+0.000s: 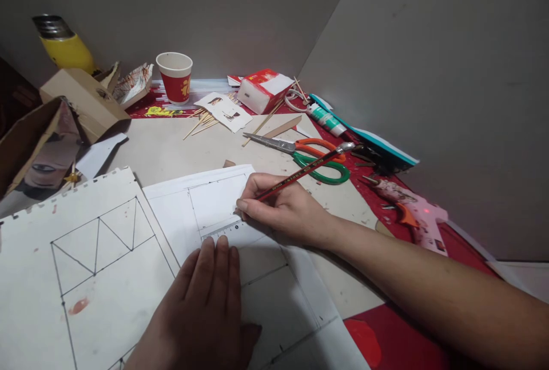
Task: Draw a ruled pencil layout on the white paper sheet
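The right hand [283, 210] pinches a red pencil [306, 171], its tip on a white sheet [214, 201] at the edge of a clear ruler [225, 231]. The left hand [206, 307] lies flat, fingers together, pressing the ruler down. Scissors [309, 155] rest just behind, a paper cup [175, 77] farther back.

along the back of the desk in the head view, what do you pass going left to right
yellow flask → wooden box → crumpled wrapper → red paper cup → red and white carton → glue tube
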Available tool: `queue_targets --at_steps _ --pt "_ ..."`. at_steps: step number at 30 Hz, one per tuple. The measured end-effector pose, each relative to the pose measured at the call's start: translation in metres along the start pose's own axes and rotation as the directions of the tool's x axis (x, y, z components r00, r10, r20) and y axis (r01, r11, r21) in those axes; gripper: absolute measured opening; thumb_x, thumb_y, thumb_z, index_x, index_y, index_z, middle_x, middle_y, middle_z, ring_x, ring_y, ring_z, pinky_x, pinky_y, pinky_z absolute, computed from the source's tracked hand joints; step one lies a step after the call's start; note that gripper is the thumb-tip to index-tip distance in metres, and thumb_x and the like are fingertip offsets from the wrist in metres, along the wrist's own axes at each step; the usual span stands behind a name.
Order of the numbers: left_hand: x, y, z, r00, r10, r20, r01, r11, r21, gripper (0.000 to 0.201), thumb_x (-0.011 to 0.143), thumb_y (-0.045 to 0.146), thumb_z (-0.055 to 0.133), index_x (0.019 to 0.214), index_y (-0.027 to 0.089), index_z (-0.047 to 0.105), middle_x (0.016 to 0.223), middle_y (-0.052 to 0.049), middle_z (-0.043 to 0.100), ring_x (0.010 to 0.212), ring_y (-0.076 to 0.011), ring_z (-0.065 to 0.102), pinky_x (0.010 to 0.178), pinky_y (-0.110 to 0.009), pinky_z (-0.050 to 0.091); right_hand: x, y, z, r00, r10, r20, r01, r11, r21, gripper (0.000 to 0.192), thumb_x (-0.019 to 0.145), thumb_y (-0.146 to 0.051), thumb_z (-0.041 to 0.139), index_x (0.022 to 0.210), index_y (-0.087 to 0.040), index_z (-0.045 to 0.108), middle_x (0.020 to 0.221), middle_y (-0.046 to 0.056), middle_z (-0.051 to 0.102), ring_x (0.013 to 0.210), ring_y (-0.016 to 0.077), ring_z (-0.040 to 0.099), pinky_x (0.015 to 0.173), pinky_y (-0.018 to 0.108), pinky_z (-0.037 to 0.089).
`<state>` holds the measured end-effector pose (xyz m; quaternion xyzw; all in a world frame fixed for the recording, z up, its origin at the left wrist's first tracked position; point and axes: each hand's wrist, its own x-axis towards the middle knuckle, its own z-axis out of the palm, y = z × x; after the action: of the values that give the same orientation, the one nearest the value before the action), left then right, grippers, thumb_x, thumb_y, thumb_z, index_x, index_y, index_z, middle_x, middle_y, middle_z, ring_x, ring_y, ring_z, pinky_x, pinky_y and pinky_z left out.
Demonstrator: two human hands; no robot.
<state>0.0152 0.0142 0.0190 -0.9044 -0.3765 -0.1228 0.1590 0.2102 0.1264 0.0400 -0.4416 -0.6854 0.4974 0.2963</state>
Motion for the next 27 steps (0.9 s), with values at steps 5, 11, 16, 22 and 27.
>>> queue_targets --at_steps 5,11,16,22,27 --pt "-0.001 0.002 0.002 1.0 -0.001 -0.004 0.001 1.0 0.0 0.053 0.104 0.037 0.037 0.125 0.001 0.07 0.131 -0.023 0.068 0.119 -0.0358 0.066 0.103 -0.044 0.044 0.001 0.002 0.001 0.999 -0.031 0.009 0.031 0.998 -0.06 0.014 0.083 -0.028 0.062 0.073 -0.02 0.057 0.068 0.0 0.059 0.064 0.0143 0.051 0.059 0.028 0.041" --pt "0.0 0.005 0.002 0.999 -0.039 -0.028 0.039 0.999 -0.005 0.051 0.104 0.035 0.036 0.12 0.002 0.072 0.129 -0.023 0.069 0.117 -0.0337 0.067 0.102 -0.042 0.044 0.002 0.004 0.004 0.997 -0.078 -0.002 0.078 0.991 -0.106 0.014 0.084 -0.024 0.061 0.072 -0.02 0.056 0.067 -0.002 0.057 0.064 0.0133 0.05 0.061 0.028 0.041" --pt "-0.001 0.006 0.004 0.996 -0.076 -0.05 0.073 0.996 -0.053 0.053 0.105 0.035 0.033 0.118 0.003 0.072 0.127 -0.021 0.071 0.116 -0.0327 0.069 0.101 -0.041 0.044 0.001 0.005 0.006 0.994 -0.111 -0.005 0.11 0.986 -0.127 0.015 0.083 -0.023 0.06 0.07 -0.02 0.054 0.063 -0.004 0.052 0.061 0.0118 0.045 0.058 0.027 0.038" --pt "0.004 0.008 0.005 0.984 -0.139 -0.109 0.13 0.988 -0.086 0.053 0.106 0.037 0.032 0.116 0.003 0.072 0.124 -0.02 0.072 0.114 -0.0325 0.07 0.098 -0.042 0.049 0.001 0.002 0.005 0.995 -0.097 -0.01 0.095 0.987 -0.127 0.016 0.083 -0.022 0.062 0.068 -0.02 0.055 0.061 -0.004 0.052 0.058 0.0112 0.045 0.054 0.025 0.037" --pt "0.009 0.014 -0.023 0.938 -0.22 -0.267 0.116 0.927 -0.356 0.028 0.102 0.025 0.048 0.103 0.026 0.076 0.109 0.002 0.079 0.096 -0.0144 0.073 0.086 -0.024 0.057 -0.005 0.001 0.002 0.996 -0.047 -0.071 0.05 0.998 0.031 0.018 0.089 -0.03 0.066 0.076 -0.018 0.064 0.065 0.0 0.063 0.054 0.0106 0.05 0.048 0.024 0.039"
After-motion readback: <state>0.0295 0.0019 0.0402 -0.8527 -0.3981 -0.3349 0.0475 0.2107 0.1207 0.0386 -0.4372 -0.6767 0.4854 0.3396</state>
